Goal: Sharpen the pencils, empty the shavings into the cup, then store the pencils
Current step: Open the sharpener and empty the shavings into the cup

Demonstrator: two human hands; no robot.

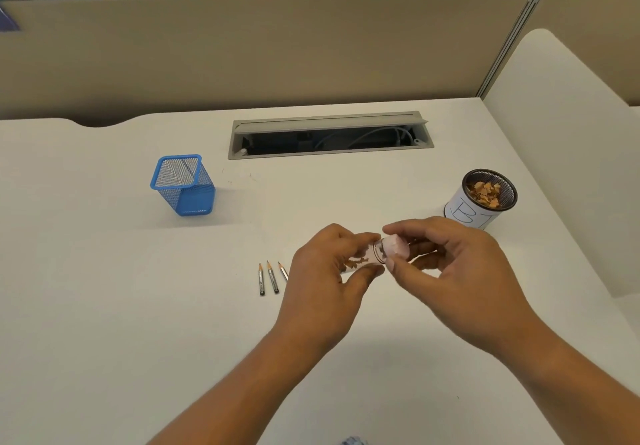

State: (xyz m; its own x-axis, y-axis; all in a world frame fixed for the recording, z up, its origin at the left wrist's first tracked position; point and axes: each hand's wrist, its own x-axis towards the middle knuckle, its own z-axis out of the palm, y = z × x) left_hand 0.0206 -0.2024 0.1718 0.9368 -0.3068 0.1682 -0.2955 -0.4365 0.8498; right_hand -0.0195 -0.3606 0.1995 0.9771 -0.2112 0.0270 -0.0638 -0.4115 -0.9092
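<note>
We hold the sharpener above the middle of the worktop, lying on its side between both hands. The left hand has fingers and thumb curled round the clear barrel; this steadies the part that contains the shavings. The right hand pinches the pink cap between thumb and fingertips. We judge this two-hand grip to be for separating cap from barrel, so that the barrel can be emptied.

The cup stands near the right edge, just beyond the right hand, within short reach for tipping. It already holds shavings. The blue mesh holder stands upright towards the far left, well apart from the hands, with nothing visible inside. Three pencils lie side by side on the worktop just left of the left hand, points towards the far edge. Their tips look sharp, so we judge sharpening done, with emptying in hand and storing not yet begun.

Limits of view:
- The left hand covers the lower part of the third pencil.
- We cannot tell whether the cap is seated or already loose.
- The right hand cuts off part of the lettering on the cup.
- A blurred object at the near edge cannot be identified.
</note>
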